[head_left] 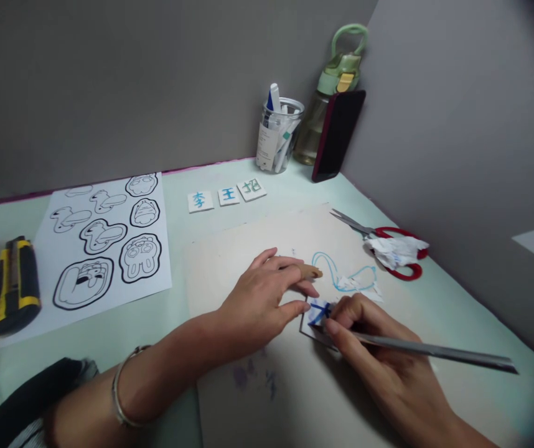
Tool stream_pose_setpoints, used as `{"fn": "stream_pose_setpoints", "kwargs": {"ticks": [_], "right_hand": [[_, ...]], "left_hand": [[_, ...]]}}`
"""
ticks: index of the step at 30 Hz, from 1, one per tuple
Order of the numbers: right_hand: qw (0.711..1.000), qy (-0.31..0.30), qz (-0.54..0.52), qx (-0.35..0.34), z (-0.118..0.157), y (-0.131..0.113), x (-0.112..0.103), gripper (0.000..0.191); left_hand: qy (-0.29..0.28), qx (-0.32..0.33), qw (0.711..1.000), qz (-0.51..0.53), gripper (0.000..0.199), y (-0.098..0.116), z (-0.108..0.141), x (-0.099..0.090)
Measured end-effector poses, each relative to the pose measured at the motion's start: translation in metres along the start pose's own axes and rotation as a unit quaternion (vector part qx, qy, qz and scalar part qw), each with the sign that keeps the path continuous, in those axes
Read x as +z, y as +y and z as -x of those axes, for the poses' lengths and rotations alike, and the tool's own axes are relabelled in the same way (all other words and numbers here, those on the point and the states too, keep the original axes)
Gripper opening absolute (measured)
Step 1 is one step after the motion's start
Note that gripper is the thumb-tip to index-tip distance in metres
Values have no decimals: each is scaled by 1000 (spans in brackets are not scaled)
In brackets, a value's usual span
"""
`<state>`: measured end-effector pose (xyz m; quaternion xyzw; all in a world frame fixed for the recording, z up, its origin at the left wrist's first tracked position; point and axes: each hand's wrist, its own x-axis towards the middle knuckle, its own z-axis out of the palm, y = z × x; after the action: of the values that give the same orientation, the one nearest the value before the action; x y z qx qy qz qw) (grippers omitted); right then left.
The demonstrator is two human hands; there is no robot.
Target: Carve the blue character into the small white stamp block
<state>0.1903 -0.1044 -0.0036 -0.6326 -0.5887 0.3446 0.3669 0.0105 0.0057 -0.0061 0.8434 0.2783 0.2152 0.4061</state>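
Note:
A small white square tile with blue strokes on its face lies on the beige board. My left hand rests flat beside it, fingers stretched out and apart, with the thumb and a fingertip touching its left edge. A tan bandage wraps one finger. My right hand is closed around a slim grey metal craft knife, its long handle pointing right. The knife's tip is at the tile and mostly hidden by my fingers.
Red-handled scissors with crumpled paper lie right. Three character tiles sit behind the board. A jar of pens, a green bottle and a phone stand at the back. Left are a printed sheet and a yellow-black cutter.

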Motion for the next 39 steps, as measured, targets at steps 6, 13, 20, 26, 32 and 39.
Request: {"fn": "stream_pose_setpoints", "kwargs": {"ticks": [6, 13, 20, 26, 32, 39], "right_hand": [[1000, 8, 20, 11, -2, -5, 1, 30], [1000, 10, 16, 0, -1, -6, 4, 32], [1000, -17, 21, -5, -2, -6, 3, 30], [999, -41, 31, -14, -3, -13, -1, 29], [998, -53, 26, -24, -3, -13, -3, 29], [997, -64, 9, -36, -5, -15, -3, 29]], "left_hand": [[3, -11, 1000, 12, 34, 1, -1, 1], [4, -18, 1000, 14, 37, 1, -2, 0], [5, -17, 1000, 10, 33, 2, -2, 0], [5, -12, 1000, 7, 31, 2, -2, 1], [7, -11, 1000, 8, 35, 1, -1, 1], [7, -7, 1000, 4, 27, 1, -1, 1]]}}
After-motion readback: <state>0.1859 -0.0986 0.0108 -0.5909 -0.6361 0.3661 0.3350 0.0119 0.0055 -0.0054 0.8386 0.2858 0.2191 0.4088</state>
